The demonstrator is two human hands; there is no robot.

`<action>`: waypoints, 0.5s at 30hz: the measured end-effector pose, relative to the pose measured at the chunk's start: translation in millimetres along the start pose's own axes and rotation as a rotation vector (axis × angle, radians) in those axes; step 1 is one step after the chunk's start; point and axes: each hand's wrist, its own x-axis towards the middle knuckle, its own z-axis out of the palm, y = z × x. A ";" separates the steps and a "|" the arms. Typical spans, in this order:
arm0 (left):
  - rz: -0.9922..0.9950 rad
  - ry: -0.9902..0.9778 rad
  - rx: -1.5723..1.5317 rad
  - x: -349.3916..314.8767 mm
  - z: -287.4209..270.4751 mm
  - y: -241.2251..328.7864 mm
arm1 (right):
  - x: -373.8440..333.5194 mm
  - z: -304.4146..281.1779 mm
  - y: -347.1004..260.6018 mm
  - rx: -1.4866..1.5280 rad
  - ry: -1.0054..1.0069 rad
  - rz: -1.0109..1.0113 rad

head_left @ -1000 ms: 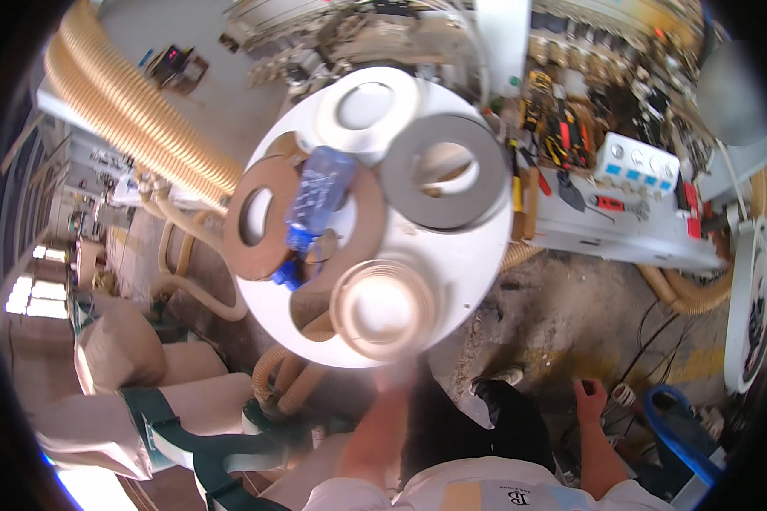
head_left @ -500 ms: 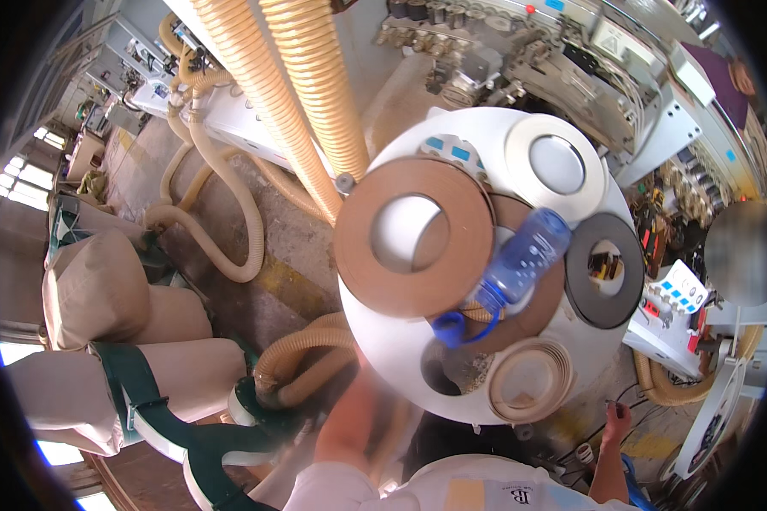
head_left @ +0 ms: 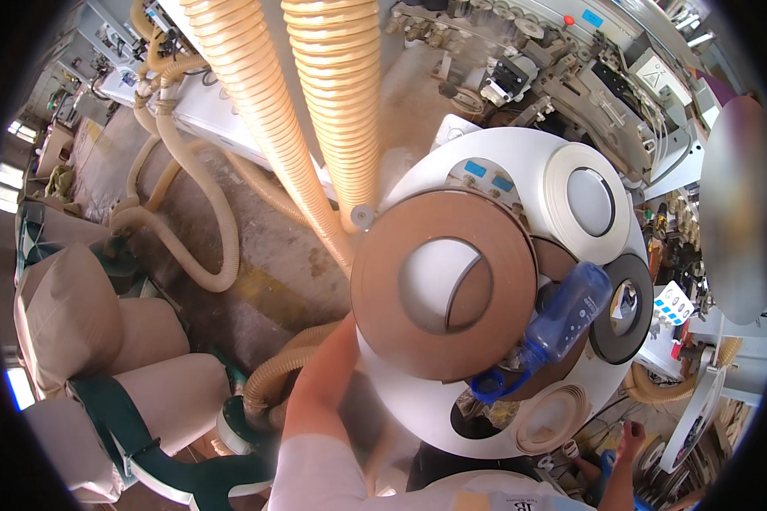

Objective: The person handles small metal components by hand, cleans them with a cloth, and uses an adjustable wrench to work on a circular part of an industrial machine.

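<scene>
The large brown roll (head_left: 381, 281) lies at nine o'clock on the round table (head_left: 405, 407). The left forearm (head_left: 322, 396) meets its eight-o'clock edge, left hand hidden; the right hand (head_left: 631, 433) hangs beyond five o'clock; I can tell neither grip.

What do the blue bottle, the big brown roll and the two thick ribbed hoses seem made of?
Blue bottle: likely plastic, glossy; its tinted wall is see-through.
Big brown roll: wound strip, smooth, low sheen; fine concentric lines show. Plastic or paper, can't tell.
Ribbed hoses: probably flexible plastic, shiny; bright highlights follow the yellowish ribs.
</scene>
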 end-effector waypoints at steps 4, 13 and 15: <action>0.044 0.068 0.026 44.5 11.6 -8.6 | -7.9 -9.2 -12.5 -0.193 0.003 -0.034; 0.105 0.180 0.030 145.9 48.3 -11.8 | -19.1 -38.3 -10.1 -0.232 0.045 0.003; 0.114 0.199 0.021 166.7 55.4 -9.6 | -20.3 -47.5 -7.4 -0.209 0.045 0.063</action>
